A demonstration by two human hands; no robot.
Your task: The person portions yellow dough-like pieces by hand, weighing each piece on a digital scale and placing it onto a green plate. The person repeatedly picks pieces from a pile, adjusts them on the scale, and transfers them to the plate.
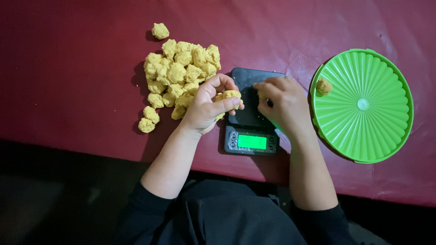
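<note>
Two bare hands work over a small black digital scale (250, 119) with a lit green display, set on a dark red table cover (81, 81); the left hand (210, 105) curls its fingers and thumb around a yellow dough lump (228, 95), held just above the scale's left edge; the right hand (282, 105) rests knuckles-up on the scale platform, fingers bent downward, and whether they pinch anything beneath cannot be told. Left of the scale lies a heap of similar yellow dough pieces (181, 72), with one stray piece (160, 31) apart at the top; to the right sits a ribbed green round lid (377, 131) carrying a single dough ball (324, 85) near its left rim. Judging by its crumbly, uneven surface, the lump looks soft, light and easily deformed, perhaps slightly sticky; a loose cupped hold around its middle with the fingertips seems suitable, since a hard squeeze would likely flatten or break it.
</note>
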